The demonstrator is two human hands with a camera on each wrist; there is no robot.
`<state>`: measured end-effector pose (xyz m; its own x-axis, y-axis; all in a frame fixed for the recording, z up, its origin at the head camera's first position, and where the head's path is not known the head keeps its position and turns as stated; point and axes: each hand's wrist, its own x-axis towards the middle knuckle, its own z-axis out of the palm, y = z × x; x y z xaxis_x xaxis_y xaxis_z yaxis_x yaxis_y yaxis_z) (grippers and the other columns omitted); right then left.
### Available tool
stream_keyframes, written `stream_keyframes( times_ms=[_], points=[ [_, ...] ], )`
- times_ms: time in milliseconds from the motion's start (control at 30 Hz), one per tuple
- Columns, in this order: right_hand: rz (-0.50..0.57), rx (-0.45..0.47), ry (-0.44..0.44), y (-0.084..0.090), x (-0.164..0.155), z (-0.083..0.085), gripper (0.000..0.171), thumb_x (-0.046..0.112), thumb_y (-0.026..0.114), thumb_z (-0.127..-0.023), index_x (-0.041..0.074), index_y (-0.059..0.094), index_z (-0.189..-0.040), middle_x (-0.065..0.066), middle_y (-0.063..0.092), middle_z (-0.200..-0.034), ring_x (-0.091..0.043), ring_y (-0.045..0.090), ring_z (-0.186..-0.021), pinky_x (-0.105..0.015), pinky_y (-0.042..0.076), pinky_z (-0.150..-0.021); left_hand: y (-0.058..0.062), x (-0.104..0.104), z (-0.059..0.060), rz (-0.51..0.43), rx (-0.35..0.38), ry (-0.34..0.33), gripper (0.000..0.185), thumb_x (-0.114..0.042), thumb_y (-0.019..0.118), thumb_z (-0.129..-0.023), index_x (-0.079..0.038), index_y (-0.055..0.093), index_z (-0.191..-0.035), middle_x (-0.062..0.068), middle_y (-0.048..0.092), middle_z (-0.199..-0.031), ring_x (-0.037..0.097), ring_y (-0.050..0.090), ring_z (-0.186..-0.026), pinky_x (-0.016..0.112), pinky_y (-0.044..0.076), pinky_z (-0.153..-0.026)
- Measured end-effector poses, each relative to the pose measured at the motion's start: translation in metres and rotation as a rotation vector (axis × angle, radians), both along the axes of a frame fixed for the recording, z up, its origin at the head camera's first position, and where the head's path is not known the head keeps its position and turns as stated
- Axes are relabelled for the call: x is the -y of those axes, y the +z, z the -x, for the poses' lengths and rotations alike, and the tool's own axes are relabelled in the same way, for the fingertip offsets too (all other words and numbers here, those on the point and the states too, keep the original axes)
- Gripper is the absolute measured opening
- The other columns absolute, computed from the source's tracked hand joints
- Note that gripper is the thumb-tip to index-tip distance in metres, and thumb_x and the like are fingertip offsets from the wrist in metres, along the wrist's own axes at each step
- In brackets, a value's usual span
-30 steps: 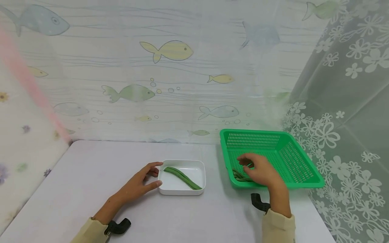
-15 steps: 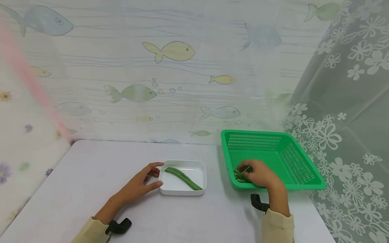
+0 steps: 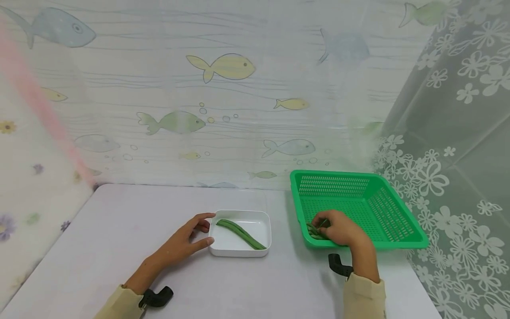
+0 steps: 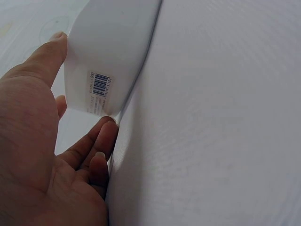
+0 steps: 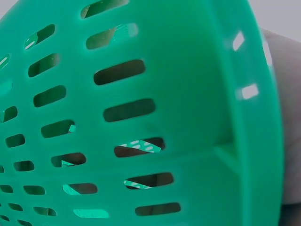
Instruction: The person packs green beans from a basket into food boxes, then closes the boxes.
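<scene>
A white rectangular dish sits mid-table with a long green bean lying across it. My left hand holds the dish's left end, thumb at the near corner and fingers at the far corner. The left wrist view shows the thumb against the dish wall, which carries a barcode label. A green slotted basket stands to the right. My right hand is inside its front left corner, fingers curled on several green beans. The right wrist view shows only the basket wall.
The table is pale lilac with rounded corners. A fish-patterned curtain hangs behind it and a flowered one closes the right side just past the basket. Black camera mounts sit at both wrists.
My right hand sank toward the basket's front left corner and its fingers closed on the beans there. The left hand and the dish stayed still.
</scene>
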<state>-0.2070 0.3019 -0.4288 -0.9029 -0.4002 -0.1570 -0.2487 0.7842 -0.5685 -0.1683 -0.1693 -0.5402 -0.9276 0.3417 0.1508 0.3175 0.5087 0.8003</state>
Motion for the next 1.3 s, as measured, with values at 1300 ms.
stream_keyframes(
  times_ms=[1300],
  points=[
    [0.016,-0.126,-0.027,0.0020,-0.0038,-0.0033,0.012,-0.002,0.062,-0.102,0.004,0.070,-0.109,-0.006,0.072,-0.105,-0.024,0.067,-0.099,-0.050,0.055,-0.088,-0.0044,0.0016,0.0050,-0.008,-0.001,-0.013,0.067,-0.042,0.075,-0.100,-0.037,0.042,-0.158,-0.003,0.060,-0.135,0.018,0.061,-0.125,0.046,0.046,-0.106]
  ],
)
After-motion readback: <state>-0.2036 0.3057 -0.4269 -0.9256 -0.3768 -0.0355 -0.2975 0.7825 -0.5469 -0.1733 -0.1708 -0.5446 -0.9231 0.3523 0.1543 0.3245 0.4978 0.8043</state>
